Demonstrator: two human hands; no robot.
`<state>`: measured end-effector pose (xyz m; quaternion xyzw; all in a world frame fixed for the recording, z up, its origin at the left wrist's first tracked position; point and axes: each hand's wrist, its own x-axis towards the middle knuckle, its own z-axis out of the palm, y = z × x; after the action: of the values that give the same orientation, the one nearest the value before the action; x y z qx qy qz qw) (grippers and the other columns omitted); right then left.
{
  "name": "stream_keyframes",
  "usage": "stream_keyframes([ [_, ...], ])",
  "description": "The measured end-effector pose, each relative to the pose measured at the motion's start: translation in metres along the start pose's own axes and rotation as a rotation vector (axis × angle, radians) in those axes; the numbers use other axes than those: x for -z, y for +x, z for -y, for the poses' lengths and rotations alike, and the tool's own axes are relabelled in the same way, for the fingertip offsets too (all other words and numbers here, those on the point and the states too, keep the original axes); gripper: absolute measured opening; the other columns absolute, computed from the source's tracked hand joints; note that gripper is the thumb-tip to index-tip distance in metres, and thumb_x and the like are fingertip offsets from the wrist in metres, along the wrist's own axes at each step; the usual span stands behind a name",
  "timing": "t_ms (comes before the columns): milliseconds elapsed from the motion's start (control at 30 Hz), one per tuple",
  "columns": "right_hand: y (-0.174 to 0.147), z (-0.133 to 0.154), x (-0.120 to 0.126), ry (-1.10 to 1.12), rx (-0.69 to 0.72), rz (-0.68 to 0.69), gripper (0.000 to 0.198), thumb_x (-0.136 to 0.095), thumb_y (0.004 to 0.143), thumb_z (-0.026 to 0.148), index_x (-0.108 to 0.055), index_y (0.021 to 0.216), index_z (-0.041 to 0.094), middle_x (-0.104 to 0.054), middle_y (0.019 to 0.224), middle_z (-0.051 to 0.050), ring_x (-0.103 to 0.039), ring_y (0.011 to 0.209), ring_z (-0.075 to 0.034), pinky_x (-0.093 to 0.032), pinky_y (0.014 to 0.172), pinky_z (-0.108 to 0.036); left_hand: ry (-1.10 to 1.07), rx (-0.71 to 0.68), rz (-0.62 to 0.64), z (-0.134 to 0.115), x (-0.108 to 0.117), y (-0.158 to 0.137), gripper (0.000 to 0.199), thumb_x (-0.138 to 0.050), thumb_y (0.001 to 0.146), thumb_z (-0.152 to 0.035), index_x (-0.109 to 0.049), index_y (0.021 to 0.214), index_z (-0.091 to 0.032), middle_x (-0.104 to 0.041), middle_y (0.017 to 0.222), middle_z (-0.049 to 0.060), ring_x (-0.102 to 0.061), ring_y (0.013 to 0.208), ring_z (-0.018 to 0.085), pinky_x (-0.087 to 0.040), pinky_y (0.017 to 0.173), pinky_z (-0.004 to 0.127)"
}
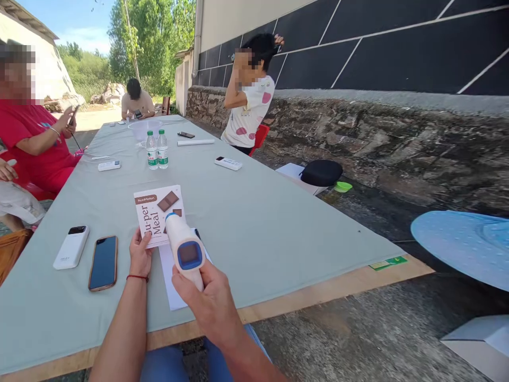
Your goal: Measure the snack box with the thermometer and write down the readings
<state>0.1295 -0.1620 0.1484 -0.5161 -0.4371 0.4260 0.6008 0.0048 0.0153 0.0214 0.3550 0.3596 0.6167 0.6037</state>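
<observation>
My right hand [212, 302] is closed around the handle of a white infrared thermometer [178, 233] with a blue-framed dark screen facing me. Its nose points forward at a white meal box [153, 212] printed with brown chocolate pieces and the words "Meal" and "NutriMotion". My left hand [140, 252] grips that box by its lower left edge, thumb on the front. Whether the thermometer touches the box I cannot tell. Beneath both lies a white sheet of paper [170, 286], with the tip of a dark pen showing behind the thermometer.
Left of my hands lie a smartphone [103, 263] and a white power bank [71, 247]. Two water bottles [157, 149] stand farther up the cloth-covered table [254, 239], near a clear basin [145, 129]. Several people sit around it. A blue hat-like object [461, 244] is at right.
</observation>
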Motion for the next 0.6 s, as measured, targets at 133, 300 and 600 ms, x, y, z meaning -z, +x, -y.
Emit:
stream_keyframes([
  [133,0.029,-0.035,0.033,-0.255,-0.033,-0.210,0.055,-0.063,0.075,0.044,-0.064,0.125,0.019,-0.072,0.100,-0.006,-0.063,0.081,-0.022,-0.049,0.069,-0.030,0.006,0.023,0.001,-0.004,-0.001,-0.002,0.060,-0.091,0.061,-0.041,-0.068,0.112,-0.020,-0.072,0.116,0.008,-0.069,0.093,0.020,-0.057,0.079,0.033],
  [300,0.076,-0.089,0.105,-0.918,-0.281,-0.315,0.053,-0.056,0.086,0.032,-0.056,0.137,0.019,-0.073,0.111,-0.011,-0.067,0.093,-0.027,-0.045,0.076,-0.033,0.008,0.009,-0.049,-0.003,-0.002,-0.001,0.065,-0.093,0.059,-0.041,-0.066,0.115,-0.020,-0.066,0.129,0.011,-0.067,0.103,0.022,-0.058,0.079,0.032],
  [600,0.101,-0.124,0.170,-1.373,-0.237,-0.183,0.045,-0.051,0.095,0.028,-0.057,0.139,0.022,-0.069,0.123,-0.011,-0.063,0.109,-0.026,-0.041,0.076,-0.031,0.048,0.027,-0.117,0.000,-0.007,-0.007,0.071,-0.093,0.058,-0.038,-0.064,0.121,-0.022,-0.061,0.137,0.012,-0.063,0.119,0.030,-0.058,0.087,0.036],
])
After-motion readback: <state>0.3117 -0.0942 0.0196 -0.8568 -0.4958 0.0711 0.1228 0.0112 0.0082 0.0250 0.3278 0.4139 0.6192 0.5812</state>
